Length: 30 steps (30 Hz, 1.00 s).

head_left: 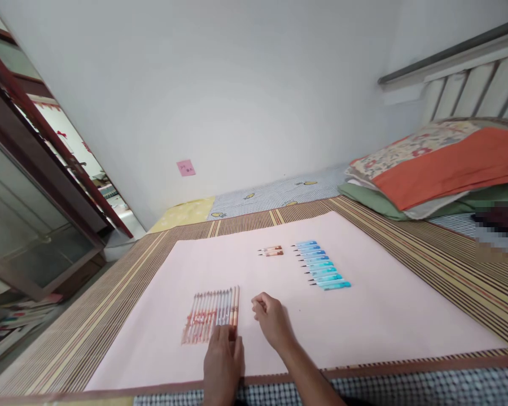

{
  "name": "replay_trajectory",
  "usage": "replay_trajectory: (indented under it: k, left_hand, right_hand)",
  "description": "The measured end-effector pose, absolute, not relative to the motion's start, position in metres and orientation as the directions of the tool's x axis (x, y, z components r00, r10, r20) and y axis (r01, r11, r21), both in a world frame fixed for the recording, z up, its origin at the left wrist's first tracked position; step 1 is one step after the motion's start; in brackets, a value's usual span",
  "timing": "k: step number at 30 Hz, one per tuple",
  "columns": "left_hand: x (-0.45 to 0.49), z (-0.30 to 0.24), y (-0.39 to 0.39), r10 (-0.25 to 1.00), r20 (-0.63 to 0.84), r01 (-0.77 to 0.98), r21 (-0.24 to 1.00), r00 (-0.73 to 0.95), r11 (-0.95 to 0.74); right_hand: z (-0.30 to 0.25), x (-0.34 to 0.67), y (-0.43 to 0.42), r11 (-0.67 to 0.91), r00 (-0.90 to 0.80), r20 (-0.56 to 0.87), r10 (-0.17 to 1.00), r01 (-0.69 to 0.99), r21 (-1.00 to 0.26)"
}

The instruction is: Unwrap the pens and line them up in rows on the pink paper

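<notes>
A row of slim pens (211,307) lies side by side on a pale pink sheet (152,316), their tips pointing away from me. Those on the left have reddish patterned barrels; at the right end come bluish-grey ones and orange-brown ones. My left hand (222,361) is at the near ends of the right-hand pens, fingers and thumb closed around an orange-brown pen (236,307); its near end is partly hidden. Just right of the row, my right hand (273,318) hovers or rests with curled fingers, and nothing shows in them.
Several blue and turquoise pencil-like pens (322,265) form a slanting column at the right. Two short brown-and-white ones (271,251) lie left of them. A striped mat (97,316) is under the sheet. Pillows (449,163) are stacked at the right, against a white wall (258,101).
</notes>
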<state>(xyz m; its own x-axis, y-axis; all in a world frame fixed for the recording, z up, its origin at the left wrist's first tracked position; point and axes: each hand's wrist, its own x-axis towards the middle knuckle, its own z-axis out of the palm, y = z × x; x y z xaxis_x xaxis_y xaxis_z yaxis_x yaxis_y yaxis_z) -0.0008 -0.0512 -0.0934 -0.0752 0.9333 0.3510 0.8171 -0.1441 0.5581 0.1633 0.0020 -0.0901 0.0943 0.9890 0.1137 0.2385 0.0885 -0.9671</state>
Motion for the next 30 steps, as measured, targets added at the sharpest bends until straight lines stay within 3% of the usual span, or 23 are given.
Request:
replay_trajectory:
  k: [7, 11, 18, 22, 25, 30]
  left_hand:
    - [0.003, -0.095, -0.049, 0.936, 0.325, 0.861, 0.505, -0.133, -0.054]
    - [0.009, -0.092, -0.047, 0.916, 0.381, 0.863, 0.497, -0.124, -0.09]
    - [0.03, -0.092, -0.059, 0.922, 0.363, 0.666, 0.723, -0.136, -0.187]
    - [0.041, -0.092, -0.057, 0.915, 0.378, 0.612, 0.76, -0.142, -0.219]
    - [0.048, -0.092, -0.047, 0.916, 0.34, 0.58, 0.798, -0.213, -0.162]
    - [0.074, -0.086, -0.035, 0.941, 0.262, 0.449, 0.882, -0.215, -0.143]
  right_hand:
    - [-0.067, 0.16, 0.004, 0.07, 0.067, 0.088, 0.994, 0.233, -0.97]
    - [-0.056, 0.159, -0.004, 0.094, 0.051, 0.11, 0.993, 0.25, -0.964]
    - [-0.045, 0.168, -0.011, 0.091, 0.033, 0.109, 0.993, 0.345, -0.934]
    - [-0.048, 0.169, -0.007, 0.061, 0.05, 0.084, 0.995, 0.355, -0.933]
    - [-0.059, 0.166, -0.001, 0.045, 0.054, 0.062, 0.997, 0.264, -0.963]
    - [-0.083, 0.164, 0.019, 0.011, 0.088, 0.005, 0.996, -0.063, -0.998]
